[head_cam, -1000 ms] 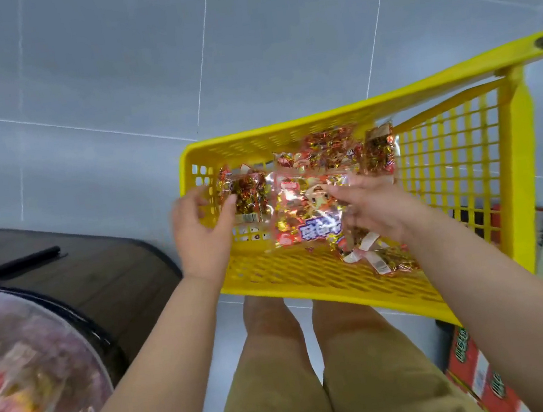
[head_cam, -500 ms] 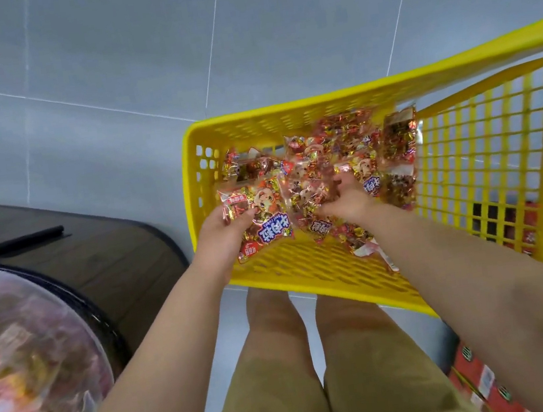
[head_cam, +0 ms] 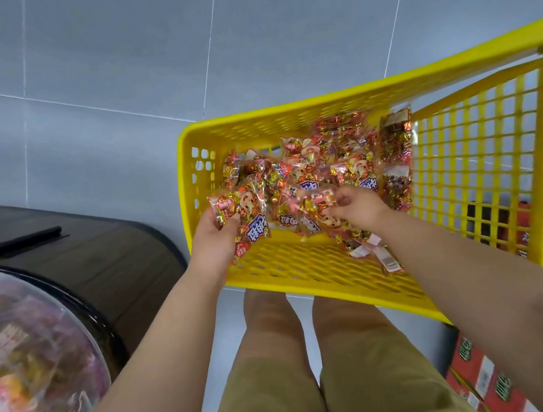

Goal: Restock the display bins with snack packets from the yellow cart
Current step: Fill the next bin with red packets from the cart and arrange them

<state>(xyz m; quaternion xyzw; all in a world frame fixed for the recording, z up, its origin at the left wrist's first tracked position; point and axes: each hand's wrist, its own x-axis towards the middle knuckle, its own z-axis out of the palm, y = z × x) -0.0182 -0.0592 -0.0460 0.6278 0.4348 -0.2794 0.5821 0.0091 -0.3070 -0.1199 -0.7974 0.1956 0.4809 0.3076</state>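
Cart (head_cam: 288, 269), yellow perforated plastic, sits right of centre with a heap of shiny red-gold snack packets (head_cam: 336, 159) at its far end. Left hand (head_cam: 214, 244) grips one packet (head_cam: 251, 222) at the heap's left edge, thumb on top. Right hand (head_cam: 358, 206) has fingers curled, pinching packets mid-heap. Clear display bin (head_cam: 24, 359) near left, dark counter (head_cam: 103, 248) behind it. Red cartons (head_cam: 476, 382) near right.

Grey tiled floor (head_cam: 107, 71); possibly wooden counter (head_cam: 97, 256)

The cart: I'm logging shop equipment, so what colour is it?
Yellow: the cart is perforated yellow plastic, seen best in the head view.
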